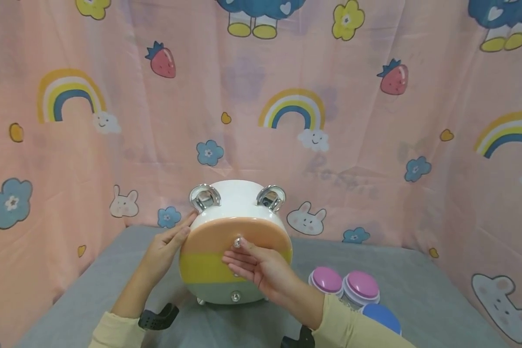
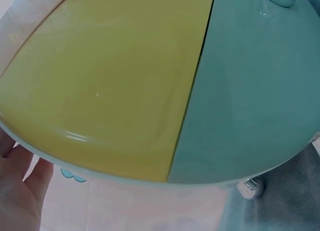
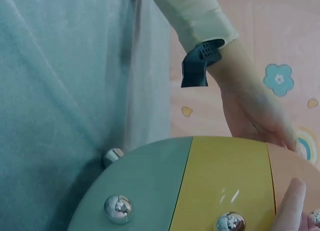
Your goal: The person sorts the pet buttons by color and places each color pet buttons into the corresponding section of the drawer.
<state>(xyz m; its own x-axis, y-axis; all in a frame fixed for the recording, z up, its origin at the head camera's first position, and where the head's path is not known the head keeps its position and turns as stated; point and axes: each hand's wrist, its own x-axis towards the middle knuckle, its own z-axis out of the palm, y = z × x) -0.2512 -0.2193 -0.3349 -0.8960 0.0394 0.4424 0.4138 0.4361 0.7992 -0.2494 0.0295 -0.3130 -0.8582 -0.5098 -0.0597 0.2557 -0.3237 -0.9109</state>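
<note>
while cabinet (image 1: 200, 268) shows, sleeve (image 1: 356, 326) overlaps containers (image 1: 362, 286)

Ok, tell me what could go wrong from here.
Tipping or sliding: the drawer cabinet stands on short feet, and a pull by the right hand at the top knob might drag it forward if the left hand at its side doesn't steady it.
Slipping: the knob is small, round and shiny, so a grip could fail.
Knocking: the right sleeve overlaps the blue dome in the head view, so pulling back might bump it.
</note>
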